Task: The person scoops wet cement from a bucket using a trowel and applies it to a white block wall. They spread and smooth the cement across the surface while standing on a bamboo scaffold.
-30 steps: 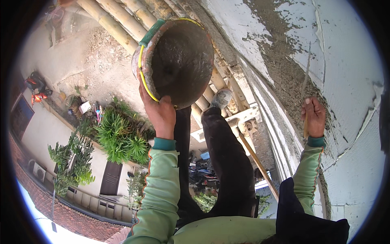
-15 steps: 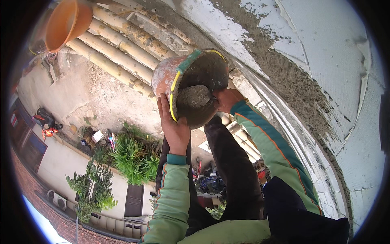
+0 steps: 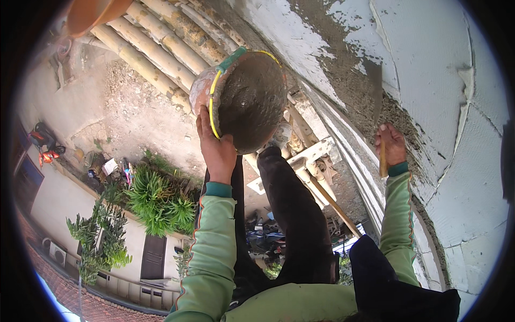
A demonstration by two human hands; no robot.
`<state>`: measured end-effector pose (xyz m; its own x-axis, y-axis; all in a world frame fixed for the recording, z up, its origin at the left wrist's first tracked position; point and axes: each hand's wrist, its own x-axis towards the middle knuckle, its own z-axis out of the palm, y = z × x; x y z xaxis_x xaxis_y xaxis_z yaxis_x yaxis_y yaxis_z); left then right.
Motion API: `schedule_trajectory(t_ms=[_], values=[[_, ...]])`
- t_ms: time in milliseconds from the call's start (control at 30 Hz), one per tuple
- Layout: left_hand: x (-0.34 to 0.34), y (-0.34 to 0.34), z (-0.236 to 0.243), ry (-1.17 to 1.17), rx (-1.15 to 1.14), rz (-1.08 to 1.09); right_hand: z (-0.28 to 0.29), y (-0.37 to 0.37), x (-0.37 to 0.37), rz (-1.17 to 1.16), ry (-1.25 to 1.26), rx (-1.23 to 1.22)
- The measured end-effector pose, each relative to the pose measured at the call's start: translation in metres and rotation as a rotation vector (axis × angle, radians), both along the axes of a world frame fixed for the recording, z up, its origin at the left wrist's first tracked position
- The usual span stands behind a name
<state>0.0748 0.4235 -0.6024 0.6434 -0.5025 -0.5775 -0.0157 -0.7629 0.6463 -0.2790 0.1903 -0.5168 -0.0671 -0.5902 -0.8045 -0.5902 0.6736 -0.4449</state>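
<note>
Mortar bucket (image 3: 199, 95) held at its rim, trowel (image 3: 379, 88) at the wall (image 3: 434, 70)

The mortar bucket sits at the centre, in front of the person's legs, its mouth tilted back toward them so the wet mortar (image 3: 255, 104) lies open to view. The left hand (image 3: 217, 155) grips its near left rim, thumb over the lip and fingers spread against the outer side, a hold that seems meant to steady that tilt. The yellow bail handle (image 3: 213, 107) with its green sleeve (image 3: 232, 60) lies along the left edge, leaving the mouth unobstructed.

To the right, the right hand (image 3: 391, 144) is closed on the trowel's wooden grip, the blade pointing to the far side, along the wall. The blade blends into the grey mortar strip (image 3: 343, 59) behind it, so I cannot tell whether it touches.

On the far left, bamboo poles (image 3: 155, 43) run side by side along the wall, apparently as a platform at working height, with an orange basin (image 3: 94, 16) by their far end. Well below on the left are leafy plants (image 3: 161, 198) beside a pale house (image 3: 123, 225).
</note>
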Motion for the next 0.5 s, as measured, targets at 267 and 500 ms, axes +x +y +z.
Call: schedule_trajectory(t_ms=[267,500], values=[[-0.017,-0.004,0.069,-0.006,-0.002,0.028,0.107,0.059,0.062,1.029,0.190,-0.432],[-0.051,-0.025,0.181,-0.054,-0.037,-0.135,-0.004,0.081,0.137,1.459,0.412,-0.366]])
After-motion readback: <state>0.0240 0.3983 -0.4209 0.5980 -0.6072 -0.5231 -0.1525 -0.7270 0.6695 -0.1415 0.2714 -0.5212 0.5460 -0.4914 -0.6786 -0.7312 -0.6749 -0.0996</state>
